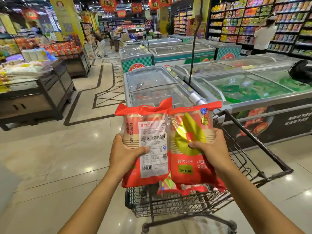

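Note:
I hold two red packs of paper cups upright above a shopping cart (263,142). My left hand (124,152) grips the left pack (152,132), whose white label with a barcode faces me. The right pack (189,159), showing its red and gold front, is gripped by my right hand (212,147). The two packs touch side by side. Under them, another red pack (185,190) lies in the cart's wire basket.
Glass-topped chest freezers (236,88) stand ahead and to the right of the cart. A low display stand with bagged goods (30,81) is at the left. A person in a white top (263,36) faces the shelves at the far right. Shiny tiled floor lies to the left.

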`<state>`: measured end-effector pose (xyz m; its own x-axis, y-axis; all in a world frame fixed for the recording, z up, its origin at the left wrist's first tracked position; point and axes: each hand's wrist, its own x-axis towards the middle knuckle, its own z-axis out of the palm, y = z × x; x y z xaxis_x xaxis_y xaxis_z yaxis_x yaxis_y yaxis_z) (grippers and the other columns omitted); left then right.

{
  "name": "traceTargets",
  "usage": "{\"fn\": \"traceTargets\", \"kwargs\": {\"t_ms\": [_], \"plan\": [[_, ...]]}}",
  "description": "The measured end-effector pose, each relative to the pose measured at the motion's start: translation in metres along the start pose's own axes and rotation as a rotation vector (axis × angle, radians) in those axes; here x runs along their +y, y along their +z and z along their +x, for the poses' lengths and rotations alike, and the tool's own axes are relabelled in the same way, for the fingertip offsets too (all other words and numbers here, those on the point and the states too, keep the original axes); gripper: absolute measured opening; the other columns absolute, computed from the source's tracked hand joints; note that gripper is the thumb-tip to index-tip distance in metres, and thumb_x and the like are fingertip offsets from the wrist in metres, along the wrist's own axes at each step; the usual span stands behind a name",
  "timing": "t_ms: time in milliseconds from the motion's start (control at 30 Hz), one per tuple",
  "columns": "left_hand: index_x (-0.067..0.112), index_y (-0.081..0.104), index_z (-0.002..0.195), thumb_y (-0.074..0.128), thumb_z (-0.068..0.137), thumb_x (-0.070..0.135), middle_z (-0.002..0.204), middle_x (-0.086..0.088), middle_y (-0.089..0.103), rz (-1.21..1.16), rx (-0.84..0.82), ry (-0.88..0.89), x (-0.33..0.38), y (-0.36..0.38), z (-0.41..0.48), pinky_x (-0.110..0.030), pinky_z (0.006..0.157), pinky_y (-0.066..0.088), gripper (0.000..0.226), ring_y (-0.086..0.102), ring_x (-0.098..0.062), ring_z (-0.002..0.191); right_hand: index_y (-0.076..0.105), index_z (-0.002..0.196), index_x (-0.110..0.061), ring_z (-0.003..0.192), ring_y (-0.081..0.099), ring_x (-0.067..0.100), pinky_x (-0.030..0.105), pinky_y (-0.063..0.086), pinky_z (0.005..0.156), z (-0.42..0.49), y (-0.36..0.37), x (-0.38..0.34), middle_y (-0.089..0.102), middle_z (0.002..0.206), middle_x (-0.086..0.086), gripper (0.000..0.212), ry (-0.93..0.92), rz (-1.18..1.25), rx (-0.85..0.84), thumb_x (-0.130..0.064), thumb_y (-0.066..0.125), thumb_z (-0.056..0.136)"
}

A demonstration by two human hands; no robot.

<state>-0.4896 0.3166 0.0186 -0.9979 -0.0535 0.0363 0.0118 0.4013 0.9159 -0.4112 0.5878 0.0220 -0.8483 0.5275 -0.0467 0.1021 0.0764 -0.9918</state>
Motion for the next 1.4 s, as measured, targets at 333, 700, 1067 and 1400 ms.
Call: {"fn": "traceTargets", "kwargs": {"t_ms": [333, 700, 1067, 1400], "plan": [[0.025, 0.051, 0.112, 0.098, 0.063, 0.027, 0.106, 0.006, 0.070, -0.024, -0.092, -0.118, -0.056, 0.047, 0.122, -0.042, 0.079, 0.060, 0.068, 0.071, -0.013, 0.090, 0.048, 0.105, -0.034, 0.095, 0.070, 0.025, 0.051, 0.058, 0.085, 0.115, 0.042, 0.038, 0.068, 0.106, 0.003, 0.078, 0.063, -0.099, 0.093, -0.032, 0.093, 0.040], [0.032, 0.054, 0.094, 0.099, 0.056, 0.028, 0.096, 0.010, 0.070, 0.046, -0.183, -0.337, -0.154, 0.113, 0.191, -0.037, 0.079, 0.055, 0.060, 0.069, -0.009, 0.082, 0.047, 0.121, -0.012, 0.087, 0.071, 0.026, 0.035, 0.055, 0.065, 0.199, 0.037, 0.112, 0.067, 0.106, 0.009, 0.077, 0.261, -0.127, 0.110, -0.003, 0.094, 0.060], [0.024, 0.066, 0.091, 0.097, 0.060, 0.014, 0.083, 0.009, 0.074, 0.159, -0.268, -0.579, -0.249, 0.193, 0.208, -0.026, 0.065, 0.048, 0.045, 0.072, -0.013, 0.078, 0.058, 0.117, -0.005, 0.081, 0.073, 0.026, 0.041, 0.061, 0.069, 0.281, 0.032, 0.269, 0.072, 0.103, 0.015, 0.101, 0.563, -0.281, -0.020, -0.035, 0.103, 0.033], [0.018, 0.055, 0.094, 0.098, 0.062, 0.024, 0.081, 0.004, 0.067, 0.378, -0.247, -0.834, -0.371, 0.252, 0.223, -0.028, 0.059, 0.047, 0.054, 0.065, -0.015, 0.067, 0.046, 0.125, -0.017, 0.094, 0.067, 0.027, 0.040, 0.055, 0.084, 0.333, 0.061, 0.423, 0.066, 0.107, 0.003, 0.087, 0.726, -0.545, -0.124, -0.024, 0.099, 0.056]]}}
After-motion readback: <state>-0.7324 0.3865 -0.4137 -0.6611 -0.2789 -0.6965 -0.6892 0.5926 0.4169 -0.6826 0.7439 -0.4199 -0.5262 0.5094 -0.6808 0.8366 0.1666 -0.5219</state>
